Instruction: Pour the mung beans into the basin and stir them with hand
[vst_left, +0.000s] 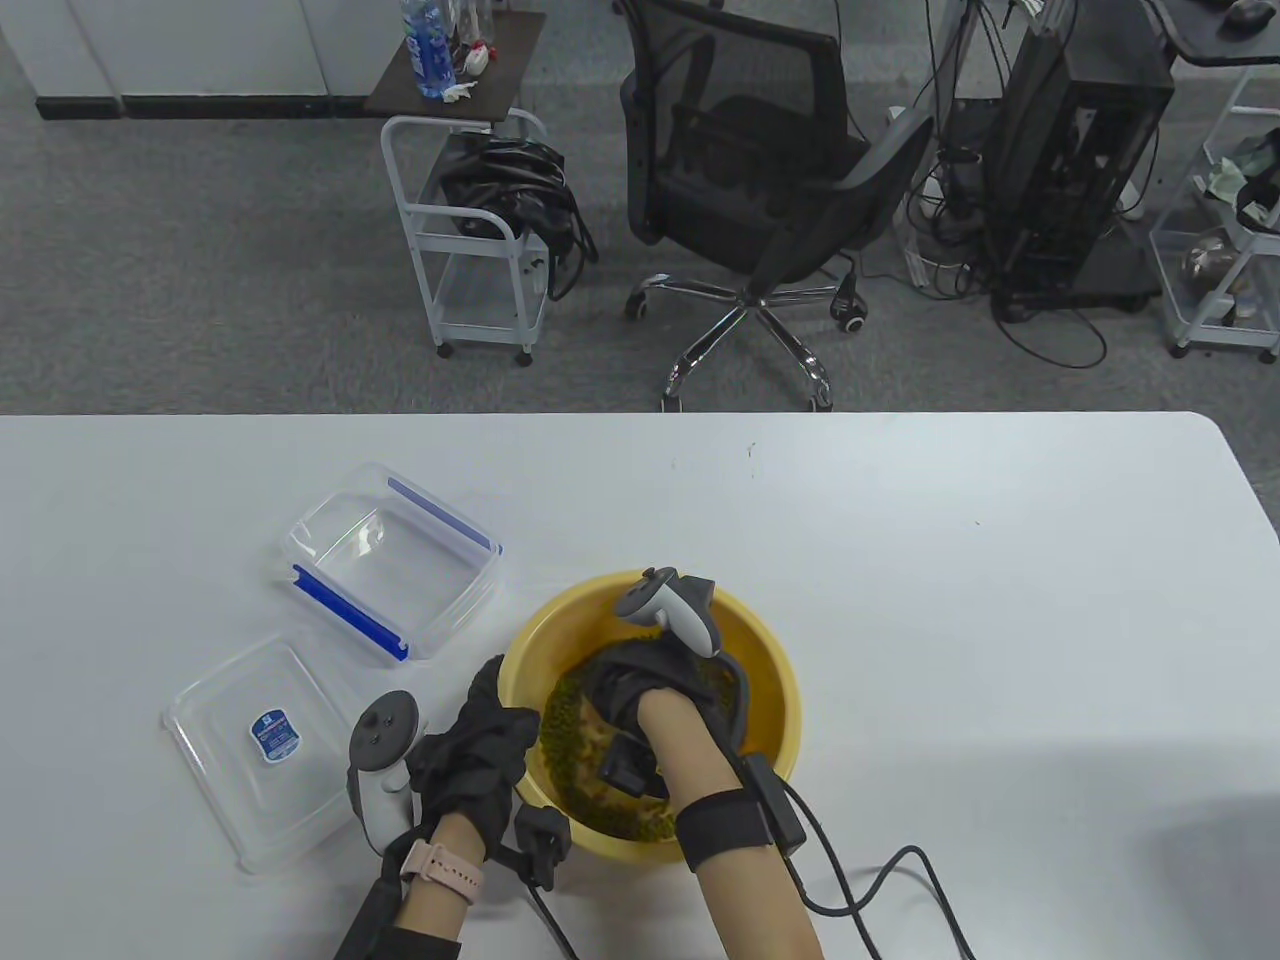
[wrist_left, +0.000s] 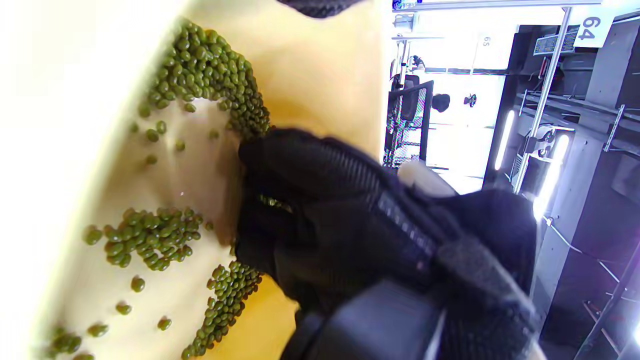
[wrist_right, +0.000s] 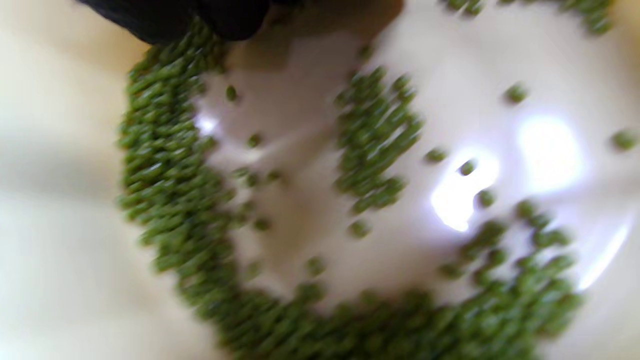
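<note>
Yellow plastic forms the basin, which sits on the white tabletop with green mung beans spread over its floor in loose clumps and a thicker band along the wall. The right hand is down inside the basin, palm toward the beans, and the left wrist view shows its gloved fingers curled with beans lying just beside and under the fingertips (a few seem caught between them). Whether those fingers close on anything I cannot tell; the right wrist view is blurred and shows only dark fingertips at its top edge above the beans. The left hand is at the basin's near-left rim, its fingers bent over the edge and gripping it. Well to the left of both hands, a clear container with blue clips stands with nothing in it, and its clear lid lies flat just beside the left hand's tracker.
</note>
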